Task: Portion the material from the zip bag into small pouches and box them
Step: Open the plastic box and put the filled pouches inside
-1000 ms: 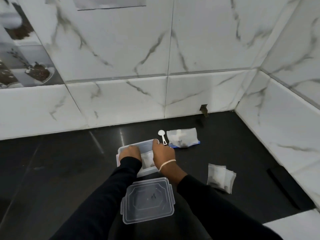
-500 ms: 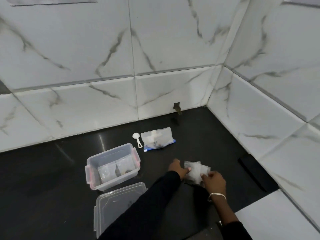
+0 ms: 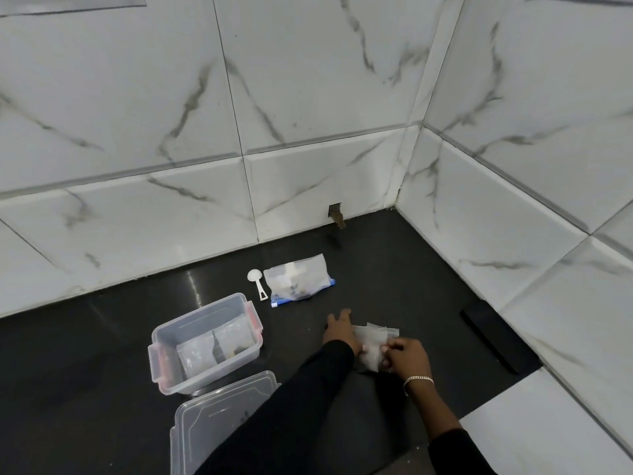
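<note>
Work surface: glossy black countertop [image 3: 102,371], bounded on the far and right sides by white marble-pattern wall tiles [image 3: 308,97].

Left hand [image 3: 337,332]: lies palm down on the countertop, fingers straight and slightly spread, pointing toward the far wall. Touches the left edge of the small translucent white pouches [image 3: 375,339]. Black sleeve down to the wrist.

Right hand [image 3: 407,358]: fingers curled, tips pinching the near right part of the same pouches. Thin silver chain bracelet [image 3: 418,379] on the wrist.

Pouches: loosely stacked, flat on the countertop between the two hands, right of centre in the scene. Number in the stack: cannot tell.

Clear zip bag with blue closure strip [image 3: 298,281]: lies flat, farther away than the hands and to their left, well apart from them. Holds a little dark material in its near part. Closure strip along the near edge.

Small white plastic scoop [image 3: 257,283]: just left of the zip bag, bowl toward the far wall, handle toward the near side.

Clear rectangular plastic box with pink side latches [image 3: 205,341]: stands open, left of the hands. Contains filled translucent pouches [image 3: 214,347] lying on its bottom, with dark specks visible through them.

Clear plastic lid [image 3: 212,430]: lies flat on the countertop just near of the box, partly covered by the left sleeve.

Flat black rectangular object [image 3: 496,341]: lies along the right wall, well apart from the hands. Identity: cannot tell.
</note>
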A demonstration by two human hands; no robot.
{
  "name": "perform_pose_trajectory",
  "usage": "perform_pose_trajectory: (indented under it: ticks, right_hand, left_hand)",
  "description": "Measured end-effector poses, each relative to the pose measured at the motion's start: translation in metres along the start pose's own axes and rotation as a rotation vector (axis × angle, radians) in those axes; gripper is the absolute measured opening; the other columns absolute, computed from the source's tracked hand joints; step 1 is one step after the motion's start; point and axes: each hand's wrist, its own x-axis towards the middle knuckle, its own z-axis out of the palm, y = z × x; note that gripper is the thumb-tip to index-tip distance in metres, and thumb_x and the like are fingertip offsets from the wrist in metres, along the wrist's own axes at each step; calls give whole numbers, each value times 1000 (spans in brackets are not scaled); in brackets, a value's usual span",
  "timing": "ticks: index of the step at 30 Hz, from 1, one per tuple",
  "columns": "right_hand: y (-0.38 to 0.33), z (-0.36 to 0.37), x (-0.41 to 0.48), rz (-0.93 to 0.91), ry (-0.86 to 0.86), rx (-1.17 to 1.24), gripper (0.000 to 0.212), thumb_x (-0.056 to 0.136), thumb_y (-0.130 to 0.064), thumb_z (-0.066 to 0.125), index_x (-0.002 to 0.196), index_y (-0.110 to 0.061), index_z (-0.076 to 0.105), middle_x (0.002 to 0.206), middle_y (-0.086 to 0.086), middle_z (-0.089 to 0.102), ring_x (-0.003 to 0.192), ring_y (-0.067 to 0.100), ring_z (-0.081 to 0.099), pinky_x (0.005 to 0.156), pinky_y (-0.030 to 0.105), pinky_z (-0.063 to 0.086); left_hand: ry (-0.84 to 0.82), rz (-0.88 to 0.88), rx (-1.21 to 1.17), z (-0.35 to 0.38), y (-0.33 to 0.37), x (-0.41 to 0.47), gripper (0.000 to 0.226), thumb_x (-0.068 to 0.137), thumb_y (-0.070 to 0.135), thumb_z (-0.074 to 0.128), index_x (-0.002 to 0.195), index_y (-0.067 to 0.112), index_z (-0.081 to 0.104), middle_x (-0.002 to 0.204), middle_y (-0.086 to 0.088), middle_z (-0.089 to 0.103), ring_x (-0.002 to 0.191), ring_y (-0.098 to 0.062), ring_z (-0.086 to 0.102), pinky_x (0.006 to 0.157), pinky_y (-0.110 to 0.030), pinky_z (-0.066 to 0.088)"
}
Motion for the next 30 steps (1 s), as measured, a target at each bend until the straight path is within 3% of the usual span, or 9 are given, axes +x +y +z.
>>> perform_pose_trajectory:
  ticks: [7, 11, 13, 15, 17, 20, 23, 25, 30]
  right_hand:
    - [-3, 6, 4, -63, -102, -2, 23, 85, -5, 65, 68, -17, 76, 51, 2, 66, 47, 11, 59, 49, 24, 47]
    - [7, 11, 10, -140, 90, -66, 7, 83, -23, 73, 76, -21, 72, 77, 4, 72, 84, 22, 66, 68, 28, 47]
    - [12, 12, 12, -68, 196, -137, 31, 80, -32, 78, 102, -16, 63, 107, 13, 62, 104, 33, 58, 84, 33, 44]
    - [13, 16, 15, 56, 158, -243, 60, 75, -38, 79, 122, -10, 53, 125, 18, 51, 117, 40, 51, 97, 42, 41]
    - [5, 22, 17, 122, 74, -314, 62, 71, -37, 76, 123, -12, 54, 129, 17, 49, 121, 42, 47, 99, 46, 39]
    - [-5, 32, 22, 179, 24, -321, 41, 68, -34, 72, 105, -16, 70, 123, 17, 54, 116, 40, 51, 95, 44, 42]
    - [-25, 38, 7, 1, -61, -58, 14, 74, -17, 78, 69, -6, 70, 82, 22, 72, 76, 31, 70, 80, 50, 59]
    - [-47, 44, -8, -93, -154, 129, 12, 79, -4, 77, 75, 3, 69, 73, 22, 73, 65, 28, 71, 70, 54, 61]
    - [-139, 65, -48, -318, -433, 488, 9, 89, 2, 66, 93, 10, 65, 75, 13, 71, 69, 24, 69, 59, 33, 59]
  left_hand:
    - [-11, 56, 78, -9, -3, 1, 29, 73, 36, 80, 91, 30, 58, 142, -10, 31, 126, -34, 45, 108, -38, 43]
    - [15, 122, 26, -13, -9, 0, 27, 71, 33, 78, 67, 28, 52, 137, -9, 34, 128, -35, 34, 107, -45, 40]
    - [-31, 188, -7, -20, -14, -3, 28, 71, 28, 78, 66, 25, 51, 121, -7, 51, 116, -27, 47, 100, -42, 46]
    - [-59, 237, -63, -30, -19, -7, 26, 71, 23, 79, 67, 24, 53, 89, 2, 61, 84, -16, 56, 83, -37, 53]
    - [-57, 280, -95, -38, -27, -11, 26, 69, 22, 79, 66, 25, 54, 75, 7, 62, 73, -12, 56, 76, -36, 54]
    - [10, 322, -130, -48, -40, -23, 22, 69, 25, 76, 63, 28, 55, 73, 9, 64, 73, -13, 59, 76, -35, 54]
    - [101, 311, -211, -68, -59, -45, 9, 73, 25, 70, 70, 24, 62, 74, 3, 70, 78, -18, 67, 79, -38, 58]
    - [203, 357, -267, -91, -72, -67, 9, 79, 17, 68, 71, 21, 64, 68, 4, 69, 69, -11, 66, 71, -34, 56]
    - [506, 448, -477, -190, -102, -143, 17, 88, 7, 69, 71, 13, 69, 61, 9, 60, 56, -4, 52, 56, -18, 43]
